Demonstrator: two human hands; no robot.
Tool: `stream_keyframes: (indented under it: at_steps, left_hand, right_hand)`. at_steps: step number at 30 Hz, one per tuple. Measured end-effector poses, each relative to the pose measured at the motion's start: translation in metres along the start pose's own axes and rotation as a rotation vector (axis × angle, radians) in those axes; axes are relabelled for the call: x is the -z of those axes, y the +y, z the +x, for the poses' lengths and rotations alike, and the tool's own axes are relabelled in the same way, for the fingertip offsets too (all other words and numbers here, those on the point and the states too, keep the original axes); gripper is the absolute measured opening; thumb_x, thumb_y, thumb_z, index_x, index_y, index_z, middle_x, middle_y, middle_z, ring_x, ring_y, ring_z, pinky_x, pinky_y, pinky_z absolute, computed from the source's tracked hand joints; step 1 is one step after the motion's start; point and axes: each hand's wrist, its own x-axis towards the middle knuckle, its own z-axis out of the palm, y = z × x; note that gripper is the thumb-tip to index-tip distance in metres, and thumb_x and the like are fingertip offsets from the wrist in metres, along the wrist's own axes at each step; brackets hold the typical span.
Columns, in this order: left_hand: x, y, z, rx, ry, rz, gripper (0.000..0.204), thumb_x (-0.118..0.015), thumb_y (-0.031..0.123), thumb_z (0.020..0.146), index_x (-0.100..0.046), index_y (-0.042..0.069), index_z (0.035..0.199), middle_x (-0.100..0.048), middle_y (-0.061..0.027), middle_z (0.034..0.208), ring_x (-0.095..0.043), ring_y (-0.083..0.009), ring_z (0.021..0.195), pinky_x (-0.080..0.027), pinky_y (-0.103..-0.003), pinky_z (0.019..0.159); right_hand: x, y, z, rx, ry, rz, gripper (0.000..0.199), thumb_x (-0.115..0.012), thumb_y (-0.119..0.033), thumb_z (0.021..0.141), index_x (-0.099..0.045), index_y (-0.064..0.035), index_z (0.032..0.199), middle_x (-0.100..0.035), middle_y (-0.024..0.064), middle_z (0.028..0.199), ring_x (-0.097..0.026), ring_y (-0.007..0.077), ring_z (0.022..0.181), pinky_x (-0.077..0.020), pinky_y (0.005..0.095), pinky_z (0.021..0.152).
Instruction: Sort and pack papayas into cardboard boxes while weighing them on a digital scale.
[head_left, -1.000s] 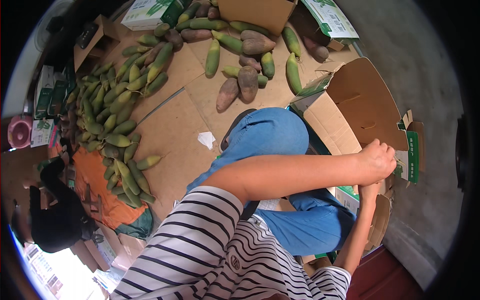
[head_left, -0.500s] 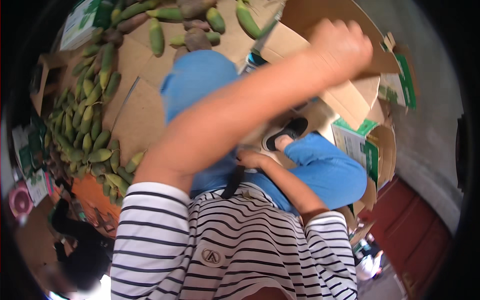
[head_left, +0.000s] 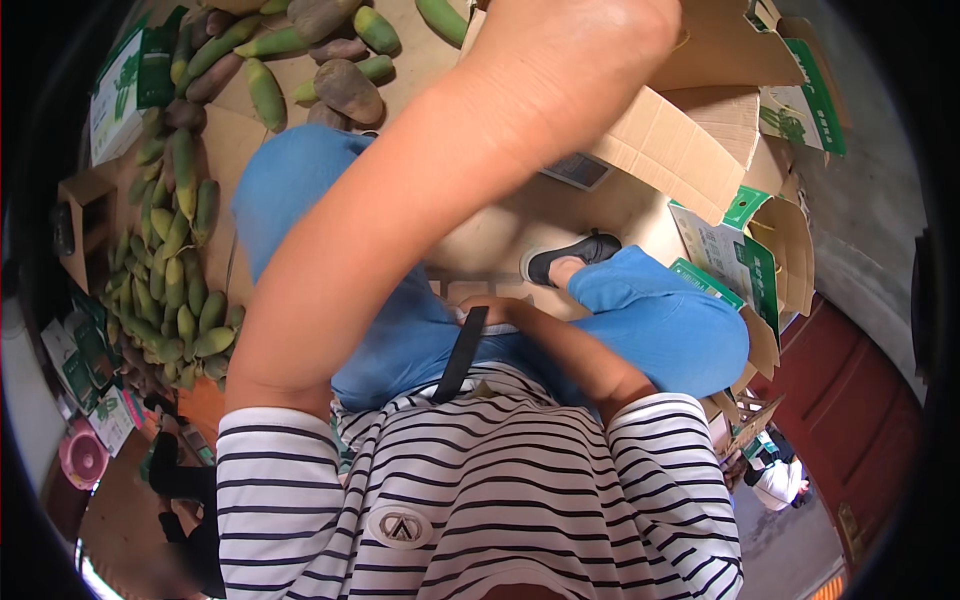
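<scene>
- While the left hand [head_left: 640,20] is mostly cut off by the view's upper edge, its forearm [head_left: 430,200] reaches toward the open cardboard box [head_left: 735,50], landmark for this list. Grip: cannot tell; contact with the box: cannot tell.
- Open cardboard box: top uncovered, 1 flap [head_left: 675,155] slanting outward on the wearer's side.
- Right hand [head_left: 500,310]: in the lap, wearer's side of the box, well apart from it, just beside a black strap [head_left: 462,355]. Fingers partly hidden; clenched, loose or grasping, cannot tell.
- Handling, as judged: elbow best carried high, wrist clear of the flap; thin board would probably bend under a leaning arm. A head tilt toward the box would help the eye.
- Obstructions: forearm, crossing the sightline left of the box; flap, on its near side; black shoe [head_left: 550,265], on the floor below it; second carton [head_left: 760,265], open, just below it.
- Green radishes [head_left: 175,300]: heap, well left of the box.
- Brown-purple roots [head_left: 350,92]: several, left of the box, nearer than the heap.
- Pink basin [head_left: 83,455]: far lower left of the box.
- Co-worker in dark clothing [head_left: 195,485]: lower left of the box, well apart.
</scene>
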Motion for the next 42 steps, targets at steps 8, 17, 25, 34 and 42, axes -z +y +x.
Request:
stream_keyframes:
  at_steps: [8, 17, 25, 34, 42]
  left_hand:
    - [-0.001, 0.01, 0.002, 0.114, -0.17, -0.053, 0.024, -0.067, 0.012, 0.073, -0.055, -0.002, 0.089, -0.057, -0.0187, 0.085, -0.061, -0.0332, 0.079, -0.05, -0.038, 0.071]
    - [-0.027, -0.04, 0.005, 0.152, -0.095, -0.015, 0.015, -0.065, 0.009, 0.07, -0.056, 0.002, 0.08, -0.058, -0.0133, 0.078, -0.062, -0.0278, 0.071, -0.049, -0.034, 0.062]
    - [-0.05, -0.074, 0.012, 0.177, 0.002, 0.026, 0.008, -0.064, 0.007, 0.067, -0.058, 0.006, 0.072, -0.06, -0.0084, 0.072, -0.062, -0.0231, 0.063, -0.049, -0.031, 0.054]
    - [-0.031, -0.06, 0.011, 0.153, -0.215, -0.002, 0.012, -0.064, 0.007, 0.069, -0.058, 0.004, 0.079, -0.061, -0.0106, 0.076, -0.064, -0.0229, 0.068, -0.049, -0.032, 0.057]
    - [-0.023, -0.034, 0.006, 0.16, -0.198, -0.153, 0.015, -0.064, 0.008, 0.07, -0.06, 0.003, 0.084, -0.063, -0.0116, 0.08, -0.064, -0.0234, 0.073, -0.05, -0.033, 0.059]
  right_hand:
    - [-0.016, -0.013, 0.032, -0.592, 0.09, -0.187, 0.037, -0.056, -0.04, 0.085, -0.067, -0.0056, 0.092, -0.066, 0.0166, 0.097, -0.063, 0.0245, 0.095, -0.0465, 0.0353, 0.083]
    - [-0.021, -0.062, 0.048, -0.776, 0.242, 0.064, 0.057, -0.043, -0.055, 0.092, -0.065, -0.0021, 0.089, -0.062, 0.0105, 0.075, -0.058, 0.0186, 0.073, -0.045, 0.0353, 0.07]
    - [-0.023, -0.079, 0.056, -0.753, 0.259, 0.287, 0.071, -0.038, -0.066, 0.089, -0.064, -0.0032, 0.07, -0.056, 0.0114, 0.062, -0.056, 0.0186, 0.063, -0.0454, 0.0332, 0.063]
    - [-0.027, -0.088, 0.067, -0.784, 0.284, -0.005, 0.072, -0.039, -0.063, 0.089, -0.062, -0.0007, 0.062, -0.057, 0.0167, 0.058, -0.062, 0.0241, 0.06, -0.0478, 0.0372, 0.061]
    - [-0.026, -0.069, 0.063, -0.682, 0.3, -0.02, 0.072, -0.036, -0.063, 0.089, -0.068, 0.0007, 0.081, -0.065, 0.0221, 0.075, -0.067, 0.0325, 0.082, -0.0497, 0.0403, 0.076]
